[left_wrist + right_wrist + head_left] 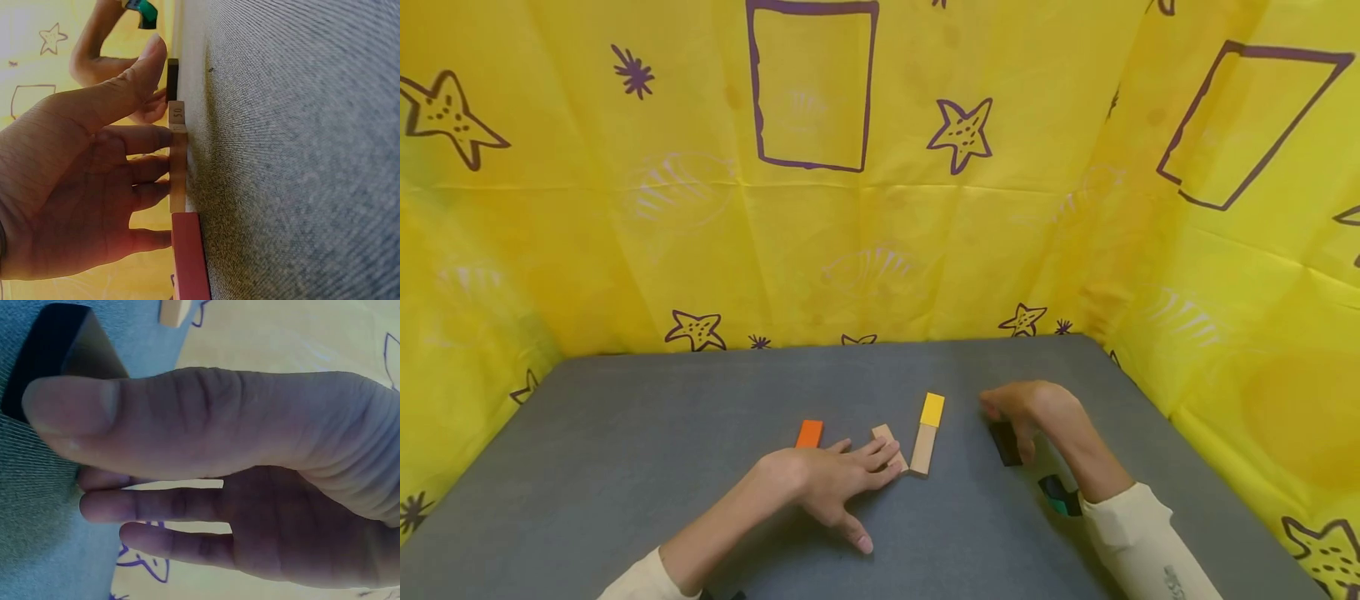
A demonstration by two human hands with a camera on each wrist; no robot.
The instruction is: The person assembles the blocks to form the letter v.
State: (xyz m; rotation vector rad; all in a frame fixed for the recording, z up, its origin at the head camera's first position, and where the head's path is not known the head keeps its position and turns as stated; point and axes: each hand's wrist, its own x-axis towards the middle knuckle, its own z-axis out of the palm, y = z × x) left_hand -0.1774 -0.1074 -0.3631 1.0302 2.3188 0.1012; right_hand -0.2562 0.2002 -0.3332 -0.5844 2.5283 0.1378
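Note:
With fingers spread, my left hand reaches over a plain wooden block and its fingertips touch it. An orange block lies just behind that hand; in the left wrist view this block looks red, close to the little finger. Beside the fingertips, another plain wooden block meets a yellow block end to end. My right hand is at a black block, thumb along its right side and fingers near its far end. In the right wrist view the thumb covers part of the black block.
Grey cloth covers the tabletop. A yellow curtain with purple starfish drawings stands around the back and sides. A dark and green item sits by the right wrist, partly hidden by the sleeve.

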